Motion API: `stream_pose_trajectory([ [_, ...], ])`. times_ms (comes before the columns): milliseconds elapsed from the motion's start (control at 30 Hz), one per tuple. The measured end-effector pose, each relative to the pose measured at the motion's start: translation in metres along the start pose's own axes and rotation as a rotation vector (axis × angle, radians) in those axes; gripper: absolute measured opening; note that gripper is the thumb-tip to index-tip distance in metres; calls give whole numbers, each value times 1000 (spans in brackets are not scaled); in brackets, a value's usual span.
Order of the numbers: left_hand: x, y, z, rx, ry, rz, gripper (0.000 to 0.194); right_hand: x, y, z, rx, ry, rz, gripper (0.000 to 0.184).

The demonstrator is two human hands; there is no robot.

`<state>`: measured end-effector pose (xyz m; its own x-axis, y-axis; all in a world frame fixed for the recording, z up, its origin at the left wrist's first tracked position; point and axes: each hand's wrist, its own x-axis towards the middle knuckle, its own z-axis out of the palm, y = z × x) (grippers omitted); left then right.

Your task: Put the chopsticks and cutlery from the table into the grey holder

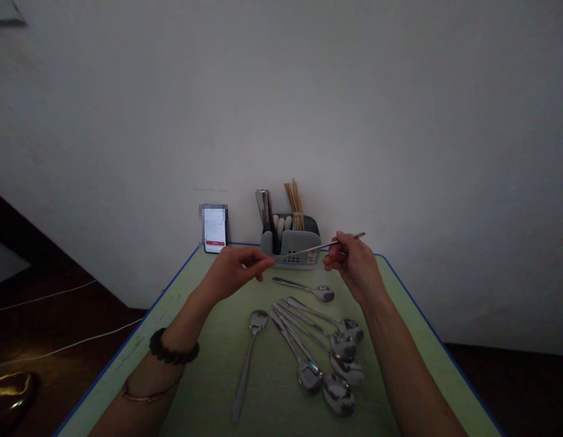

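Observation:
A slim metal utensil (pixel 303 250) is held across the air in front of the holder, seen nearly edge-on, so I cannot tell its kind. My left hand (pixel 240 267) pinches its left tip between thumb and fingers. Nearer its other end, my right hand (pixel 351 261) grips it, and a short piece sticks out past the fingers. Below, a small spoon (pixel 324 294) lies crosswise on the table. Several larger metal spoons (pixel 342 346) are fanned out near my right forearm, bowls toward the right. A single flat-ended spoon (pixel 258 320) rests apart at the left, its handle toward me.
A grey utensil holder (pixel 288 243) stands at the table's back edge, with metal handles, white handles and bundled wooden chopsticks (pixel 296 203). A phone (pixel 215 227) leans at the wall to its left. The green table (pixel 208 376) has a blue edge. White cables (pixel 81 346) run at left.

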<state>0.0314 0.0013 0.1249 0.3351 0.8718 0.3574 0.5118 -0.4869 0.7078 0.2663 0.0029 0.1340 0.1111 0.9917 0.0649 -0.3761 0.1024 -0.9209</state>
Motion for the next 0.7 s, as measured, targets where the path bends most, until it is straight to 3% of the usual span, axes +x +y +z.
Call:
stream_pose_trajectory([
  [167, 2, -9, 2, -34, -25, -154, 32, -3, 3, 6, -60, -48, -13, 29],
  [267, 4, -19, 1, -120, -156, -202, 31, -6, 5, 11, -117, -57, -59, 33],
  [367, 5, -26, -4, -140, -304, -163, 29, -12, 6, 18, -191, -29, -142, 36],
  [500, 3, -37, -12, 106, -391, -128, 32, -20, 2, 29, -276, 22, -294, 34],
  [700, -1, -61, -11, 412, -547, -280, 42, -7, -23, 59, -491, 48, -569, 30],
])
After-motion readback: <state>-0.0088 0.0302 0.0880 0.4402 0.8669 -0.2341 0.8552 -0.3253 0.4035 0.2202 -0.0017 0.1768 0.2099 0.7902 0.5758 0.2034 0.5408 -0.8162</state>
